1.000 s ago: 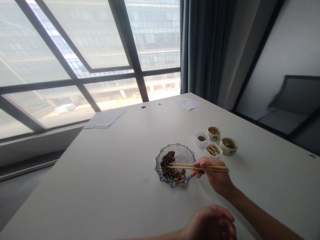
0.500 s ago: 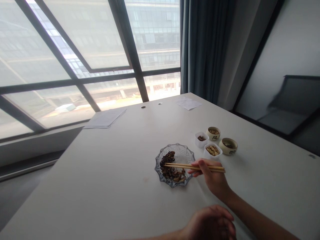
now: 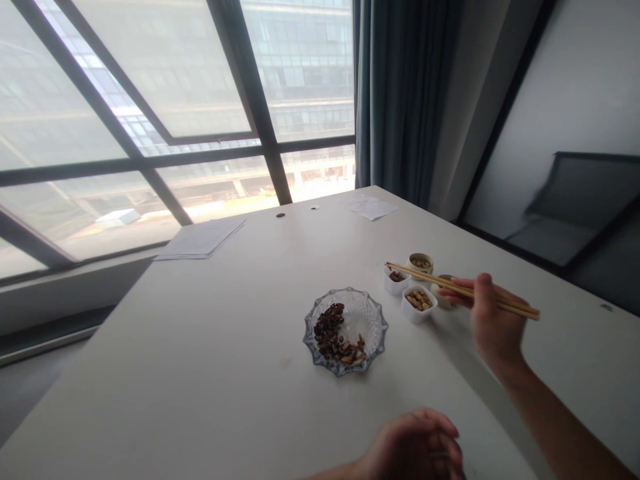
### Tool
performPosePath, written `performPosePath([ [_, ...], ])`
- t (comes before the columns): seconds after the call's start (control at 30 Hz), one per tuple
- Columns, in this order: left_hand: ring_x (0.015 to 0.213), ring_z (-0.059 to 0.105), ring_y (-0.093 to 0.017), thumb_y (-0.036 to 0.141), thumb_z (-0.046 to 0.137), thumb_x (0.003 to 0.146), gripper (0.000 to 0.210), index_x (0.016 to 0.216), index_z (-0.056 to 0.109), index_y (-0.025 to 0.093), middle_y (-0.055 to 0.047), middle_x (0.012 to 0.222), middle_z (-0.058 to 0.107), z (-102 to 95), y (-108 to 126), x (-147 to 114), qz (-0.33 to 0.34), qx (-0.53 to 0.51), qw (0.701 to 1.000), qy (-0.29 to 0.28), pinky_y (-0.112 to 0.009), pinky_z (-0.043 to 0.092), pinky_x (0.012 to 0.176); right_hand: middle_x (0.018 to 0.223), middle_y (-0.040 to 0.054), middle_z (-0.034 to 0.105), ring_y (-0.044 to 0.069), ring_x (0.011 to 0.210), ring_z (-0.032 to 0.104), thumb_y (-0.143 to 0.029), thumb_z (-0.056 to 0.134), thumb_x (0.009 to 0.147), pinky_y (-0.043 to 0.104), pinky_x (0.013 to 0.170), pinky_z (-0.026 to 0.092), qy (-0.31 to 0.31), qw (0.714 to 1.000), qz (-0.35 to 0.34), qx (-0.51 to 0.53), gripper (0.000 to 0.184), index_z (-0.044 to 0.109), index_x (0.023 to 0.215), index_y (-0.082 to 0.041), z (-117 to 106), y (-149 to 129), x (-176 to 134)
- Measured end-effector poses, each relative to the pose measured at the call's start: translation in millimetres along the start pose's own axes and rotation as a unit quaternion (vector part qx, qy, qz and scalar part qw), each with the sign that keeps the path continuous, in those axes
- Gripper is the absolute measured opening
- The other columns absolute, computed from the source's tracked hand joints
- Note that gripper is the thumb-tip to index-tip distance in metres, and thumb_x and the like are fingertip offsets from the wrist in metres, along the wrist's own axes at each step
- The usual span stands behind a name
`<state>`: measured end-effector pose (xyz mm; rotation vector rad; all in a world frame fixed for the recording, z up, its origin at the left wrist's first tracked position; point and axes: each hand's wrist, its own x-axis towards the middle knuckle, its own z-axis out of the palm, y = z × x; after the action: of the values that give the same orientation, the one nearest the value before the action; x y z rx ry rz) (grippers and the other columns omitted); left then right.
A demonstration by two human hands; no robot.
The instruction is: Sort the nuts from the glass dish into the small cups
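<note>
My right hand point(image 3: 495, 327) is closed around a pair of wooden chopsticks point(image 3: 427, 277). Their tips are above a small white cup point(image 3: 395, 288) that holds dark brown pieces; a small dark bit shows at the tips, but I cannot tell whether it is gripped. Lower left of the cups lies a scalloped glass dish point(image 3: 367, 320) with a heap of dark brown, seed-like pieces point(image 3: 327, 330) along its left and front. A second white cup point(image 3: 419, 315) contains tan, peanut-like pieces point(image 3: 419, 300). At the bottom edge my left hand point(image 3: 413, 443) is empty, its fingers loosely curled and apart.
Behind the white cups is a cream ceramic bowl point(image 3: 421, 263) with tan pieces; another ceramic bowl point(image 3: 443, 293) is partly hidden by my right hand. Papers point(image 3: 203, 240) lie on the white table point(image 3: 225, 347) at left, with more sheets point(image 3: 373, 208) at the far end.
My right hand has moved right and slightly up with the chopsticks. Their tips have left the glass dish and are now over the dark-filled white cup. My left hand has hardly moved.
</note>
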<state>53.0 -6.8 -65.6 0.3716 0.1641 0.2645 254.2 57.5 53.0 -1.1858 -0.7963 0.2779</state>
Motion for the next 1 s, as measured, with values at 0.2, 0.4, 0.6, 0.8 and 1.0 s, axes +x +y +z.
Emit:
performPosePath([
  [0.2, 0.072, 0.061, -0.018, 0.039, 0.075, 0.079, 0.034, 0.101, 0.07, 0.014, -0.005, 0.085, 0.066, 2.3, 2, -1, -0.002, 0.006, 1.0, -0.002, -0.034, 0.038, 0.078, 0.075, 0.0111, 0.079, 0.023, 0.064, 0.079, -0.059, 0.068, 0.093, 0.029, 0.057, 0.066, -0.016, 1.0, -0.012, -0.008, 0.048, 0.075, 0.086, -0.011, -6, 7, 11],
  [0.4, 0.073, 0.061, -0.019, 0.04, 0.074, 0.079, 0.034, 0.1, 0.069, 0.013, -0.005, 0.084, 0.065, 2.8, 1, -1, -0.001, 0.003, 1.0, 0.001, -0.034, 0.038, 0.079, 0.074, 0.0102, 0.078, 0.024, 0.063, 0.078, -0.055, 0.062, 0.098, 0.032, 0.056, 0.065, -0.066, 0.997, -0.025, 0.021, 0.045, 0.077, 0.09, -0.014, 1, -1, -10],
  [0.6, 0.073, 0.061, -0.021, 0.042, 0.075, 0.078, 0.035, 0.096, 0.069, 0.012, -0.006, 0.078, 0.063, 2.0, -2, 0, 0.001, 0.006, 1.0, 0.008, -0.035, 0.038, 0.077, 0.079, 0.0082, 0.08, 0.022, 0.064, 0.076, -0.049, 0.061, 0.1, 0.032, 0.056, 0.063, -0.302, 0.953, 0.006, 0.032, 0.036, 0.08, 0.093, -0.019, 16, 3, -45],
  [0.8, 0.07, 0.061, -0.02, 0.042, 0.076, 0.073, 0.036, 0.095, 0.071, 0.014, -0.006, 0.079, 0.065, 7.5, 0, 1, -0.001, 0.007, 1.0, 0.02, -0.033, 0.039, 0.076, 0.081, 0.0066, 0.08, 0.019, 0.066, 0.076, -0.043, 0.06, 0.102, 0.03, 0.059, 0.062, -0.367, 0.929, 0.004, 0.05, 0.03, 0.079, 0.095, -0.02, 32, 16, -65],
  [1.0, 0.07, 0.061, -0.02, 0.042, 0.076, 0.072, 0.037, 0.096, 0.071, 0.014, -0.006, 0.081, 0.066, 7.1, 0, 2, -0.005, 0.002, 1.0, 0.02, -0.033, 0.04, 0.076, 0.082, 0.0066, 0.08, 0.021, 0.072, 0.079, -0.047, 0.065, 0.098, 0.029, 0.059, 0.065, -0.368, 0.925, 0.056, 0.083, 0.031, 0.078, 0.093, -0.02, 45, 16, -72],
])
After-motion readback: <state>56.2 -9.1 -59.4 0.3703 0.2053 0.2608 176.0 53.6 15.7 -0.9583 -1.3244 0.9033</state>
